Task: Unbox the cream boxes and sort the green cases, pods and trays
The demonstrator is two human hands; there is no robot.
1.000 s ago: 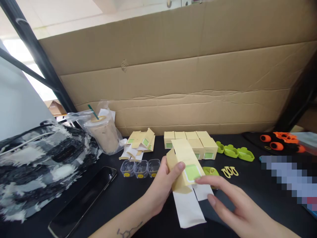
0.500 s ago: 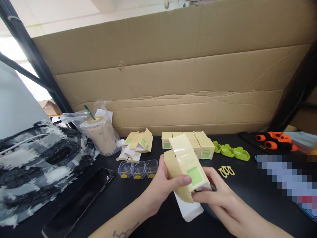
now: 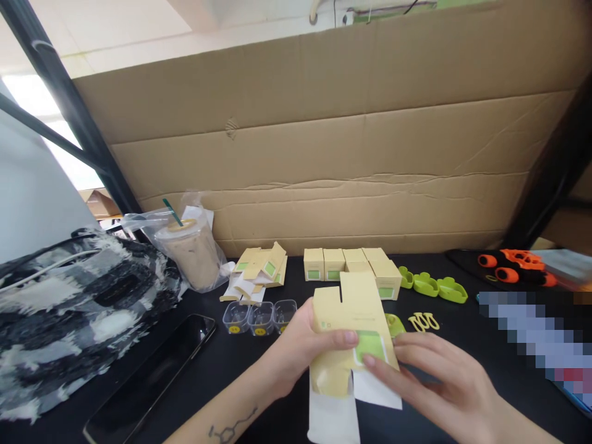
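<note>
Both my hands hold an unfolded tan carton [image 3: 348,320] with a green square window and white inner flaps hanging below it. My left hand [image 3: 300,351] grips its left side, thumb across the front. My right hand [image 3: 435,382] pinches the carton's lower right edge beside the green window. Behind it stands a row of folded tan boxes [image 3: 351,265]. A pile of flat carton blanks [image 3: 259,271] lies to their left.
Three small clear cups [image 3: 259,316] sit left of my hands. Green plastic pieces [image 3: 432,285] and yellow clips [image 3: 423,320] lie to the right. An iced drink in a bag [image 3: 192,253], a phone [image 3: 152,376], a furry bag [image 3: 69,308] and orange tools [image 3: 513,266] are around. A cardboard wall [image 3: 351,154] stands behind.
The carton has been turned flatter toward me and lowered a little. My right hand moved from under its bottom flap to its lower right edge.
</note>
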